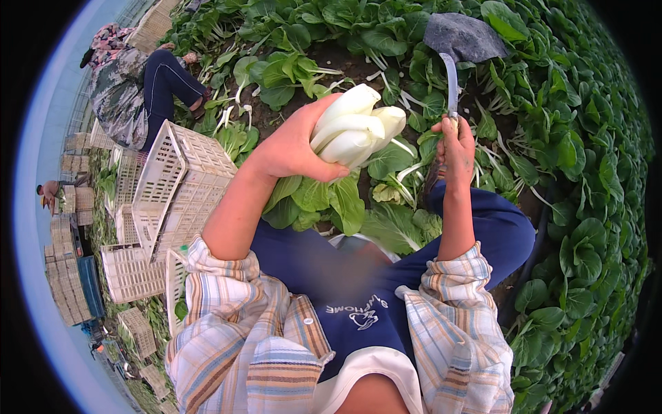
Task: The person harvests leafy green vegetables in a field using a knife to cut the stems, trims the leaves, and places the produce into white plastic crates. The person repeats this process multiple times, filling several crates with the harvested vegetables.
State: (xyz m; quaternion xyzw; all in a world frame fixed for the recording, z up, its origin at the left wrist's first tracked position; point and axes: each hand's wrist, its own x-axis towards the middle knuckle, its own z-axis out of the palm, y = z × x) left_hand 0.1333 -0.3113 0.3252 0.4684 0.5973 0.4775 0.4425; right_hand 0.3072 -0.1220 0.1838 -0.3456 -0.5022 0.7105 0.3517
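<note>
My left hand (pixel 297 142) is closed around a bunch of bok choy (pixel 349 129), its thick white stem bases pointing up and to the right. Green leaves of the bunch (pixel 331 199) hang below the palm. In my right hand (pixel 456 147) is a knife with a narrow, slightly curved metal blade (pixel 451 80), its tip pointing away from me. Most of the handle is hidden by my fingers. Just past the tip lies a dark grey flat piece (pixel 463 37), stone or cloth; whether the blade touches it, I cannot tell.
Cut leaves and stalks (pixel 395 158) litter the soil before me. Standing bok choy (pixel 584 155) fills the right side and far edge. At left are white plastic crates (pixel 189 178), some tilted. Beyond them a person in a camouflage top (pixel 121 88) bends low; farther off are crate stacks (pixel 67 274).
</note>
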